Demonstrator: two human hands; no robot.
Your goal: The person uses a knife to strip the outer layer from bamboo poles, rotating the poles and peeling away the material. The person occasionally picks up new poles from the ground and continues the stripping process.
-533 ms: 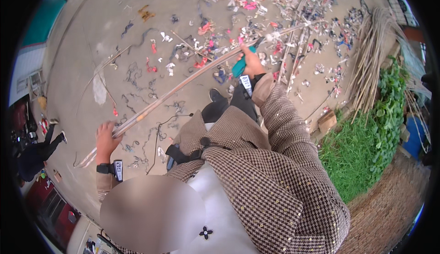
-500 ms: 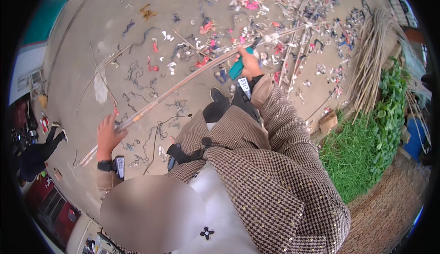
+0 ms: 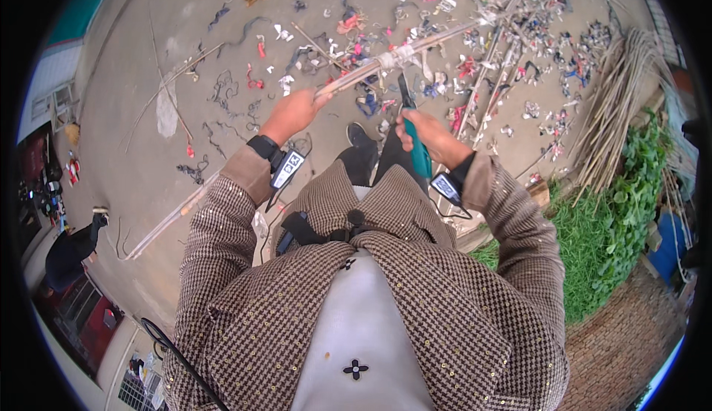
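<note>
A long bundle of thin poles (image 3: 437, 38) slants across in front of me, from the lower left to the upper right. My left hand (image 3: 291, 114) is closed around it left of the middle. Pale strip wrapping (image 3: 397, 57) circles the poles to the right of that hand, with a loose end hanging down. My right hand (image 3: 424, 135) grips the teal handle of a knife (image 3: 419, 155), held nearly upright. Its dark blade points up toward the poles just below the wrapping; whether the tip touches cannot be told.
Scraps of cloth (image 3: 348, 24) in pink, white and dark colours litter the ground. More poles (image 3: 482, 77) lie at the upper right, beside a heap of thin canes (image 3: 608, 114). Green plants (image 3: 593, 262) grow at the right. Another person (image 3: 70, 262) is at the far left.
My left hand has slid up the poles toward the right and closed around them. My right hand has come off the poles and lowered, turning the knife blade upward near the wrapping.
</note>
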